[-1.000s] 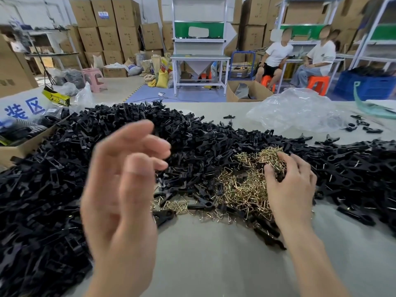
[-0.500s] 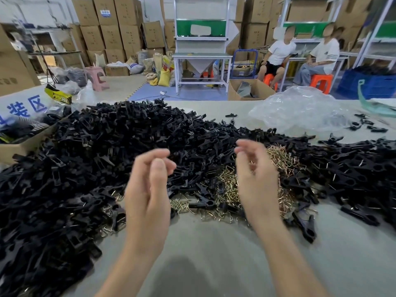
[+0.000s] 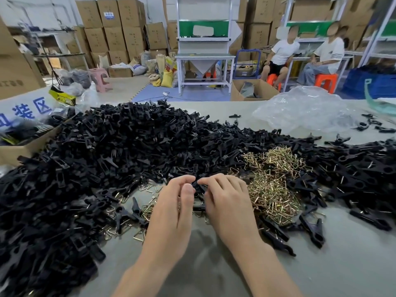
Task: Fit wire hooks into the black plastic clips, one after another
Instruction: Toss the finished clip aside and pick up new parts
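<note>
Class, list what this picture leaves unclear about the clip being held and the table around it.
- Head view: whether one of the wire hooks is seated in the black clip; left hand and right hand fingers cover it.
- Head view: what the right hand pinches; its own fingers hide it.
- Head view: contents of the cardboard box; the left edge cuts it off.

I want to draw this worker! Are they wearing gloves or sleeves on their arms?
No gloves: the left hand and right hand are bare. No sleeve, watch, bracelet or ring shows anywhere up to the picture's bottom edge.
</note>
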### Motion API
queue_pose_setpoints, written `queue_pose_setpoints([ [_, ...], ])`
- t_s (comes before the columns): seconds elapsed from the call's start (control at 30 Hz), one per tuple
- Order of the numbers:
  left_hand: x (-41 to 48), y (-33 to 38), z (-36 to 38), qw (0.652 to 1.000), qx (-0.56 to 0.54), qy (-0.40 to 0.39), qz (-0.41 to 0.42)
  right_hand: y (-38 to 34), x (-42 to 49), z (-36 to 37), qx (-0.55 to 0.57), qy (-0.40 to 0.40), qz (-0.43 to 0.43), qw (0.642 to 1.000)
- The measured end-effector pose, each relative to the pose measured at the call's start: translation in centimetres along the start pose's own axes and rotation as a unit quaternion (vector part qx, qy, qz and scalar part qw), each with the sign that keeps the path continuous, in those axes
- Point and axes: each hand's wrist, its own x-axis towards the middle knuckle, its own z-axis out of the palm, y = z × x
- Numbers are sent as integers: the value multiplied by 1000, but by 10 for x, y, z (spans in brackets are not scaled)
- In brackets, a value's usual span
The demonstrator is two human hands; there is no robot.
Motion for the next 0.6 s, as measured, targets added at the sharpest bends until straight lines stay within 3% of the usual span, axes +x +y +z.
queue_pose_setpoints([
  [0.27,1,5,1,1000,16,-8,2,1,-3,7,19,-123,16,992],
  [0.6,-1,6,2,998,55,-38,9,1,-3,6,16,-131,40,990],
])
